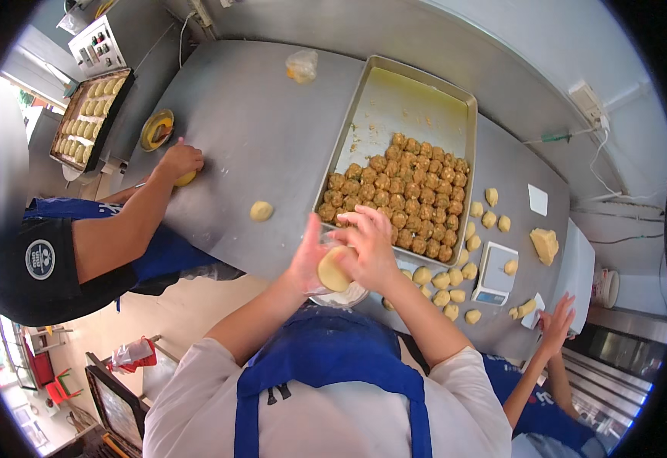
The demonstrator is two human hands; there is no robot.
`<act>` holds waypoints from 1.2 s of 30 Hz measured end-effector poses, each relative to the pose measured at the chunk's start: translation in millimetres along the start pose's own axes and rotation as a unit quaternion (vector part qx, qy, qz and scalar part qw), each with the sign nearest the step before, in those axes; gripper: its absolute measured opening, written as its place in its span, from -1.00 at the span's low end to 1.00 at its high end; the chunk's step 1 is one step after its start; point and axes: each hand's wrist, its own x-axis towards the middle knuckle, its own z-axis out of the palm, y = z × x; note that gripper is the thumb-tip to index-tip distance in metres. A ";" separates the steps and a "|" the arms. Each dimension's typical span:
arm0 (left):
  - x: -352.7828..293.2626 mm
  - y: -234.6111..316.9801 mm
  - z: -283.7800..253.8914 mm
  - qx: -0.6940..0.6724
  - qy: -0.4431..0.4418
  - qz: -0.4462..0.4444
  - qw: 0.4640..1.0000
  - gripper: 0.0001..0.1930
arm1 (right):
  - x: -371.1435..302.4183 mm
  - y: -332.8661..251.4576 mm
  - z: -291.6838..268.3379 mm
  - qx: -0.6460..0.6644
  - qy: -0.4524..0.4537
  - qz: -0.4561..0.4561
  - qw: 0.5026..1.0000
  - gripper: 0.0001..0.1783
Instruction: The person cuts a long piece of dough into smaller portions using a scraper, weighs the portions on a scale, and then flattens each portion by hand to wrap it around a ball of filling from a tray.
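Note:
A flattened round of pale dough (334,270) is held upright between my two hands, just in front of my blue apron. My left hand (310,263) supports it from the left, with its thumb pointing up. My right hand (369,246) presses on the dough's right side, its fingers curled over toward the left hand. Below them is a bowl of white powder (342,295), partly hidden by the hands and dough. Just beyond my hands lies a large metal tray (394,91), whose near half carries rows of brown filling balls (417,191).
Several dough balls (442,281) lie right of the tray, beside a scale (494,275) bearing one piece. A dough lump (545,246) sits farther right. A co-worker's hand (184,158) works at left near a yellow bowl (157,130); another person's hand (556,324) is at right.

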 end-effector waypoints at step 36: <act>22.2 -22.0 -26.8 0.158 0.120 0.111 0.974 -0.59 | -22.8 14.0 -33.0 -0.079 -0.016 -0.078 0.994 -0.43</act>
